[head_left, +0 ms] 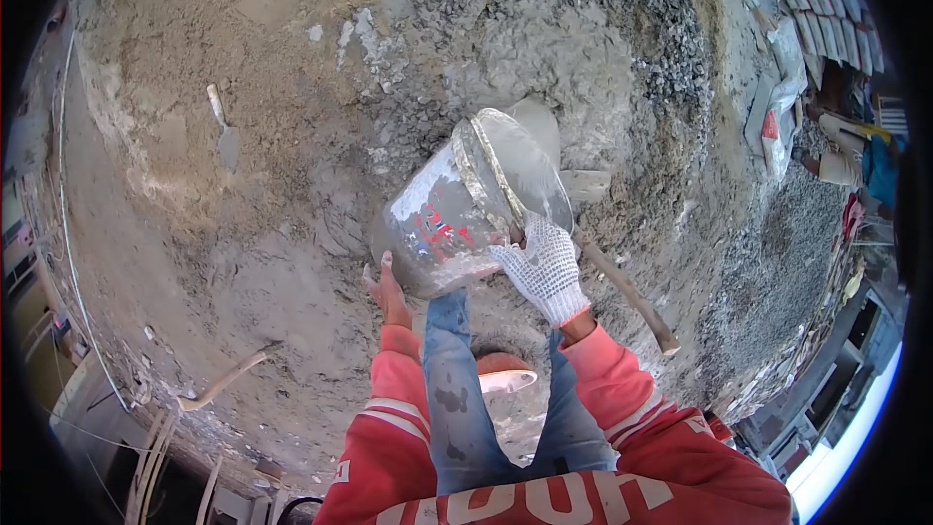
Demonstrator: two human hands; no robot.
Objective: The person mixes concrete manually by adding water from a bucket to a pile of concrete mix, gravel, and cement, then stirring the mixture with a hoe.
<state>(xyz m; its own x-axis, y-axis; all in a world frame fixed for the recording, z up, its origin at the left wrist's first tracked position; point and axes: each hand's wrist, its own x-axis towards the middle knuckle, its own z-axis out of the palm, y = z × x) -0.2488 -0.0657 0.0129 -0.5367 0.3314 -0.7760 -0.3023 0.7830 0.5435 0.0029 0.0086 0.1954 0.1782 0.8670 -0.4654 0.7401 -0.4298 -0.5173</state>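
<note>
A mortar-smeared bucket [428,228] is tilted in front of my legs, its mouth turned away toward the upper right over wet grey mix [569,68]. My bare left hand [390,294] supports it at the bottom edge, the palm mostly hidden. On the near side of the rim, my right hand [544,269] grips it in a white dotted knit glove. Close past that glove, a wooden handle [632,297] slants down to the right; its upper end is hidden behind the bucket. A grey blade-like shape [536,126] shows beyond the rim.
A trowel [225,131] lies on sandy ground to the left. Between my legs is an orange-rimmed basin [505,373]. Another wooden handle [228,377] sticks up at lower left. Dark gravel [671,49] lies at upper right, with sacks [780,107] beyond. A person [846,151] is at far right.
</note>
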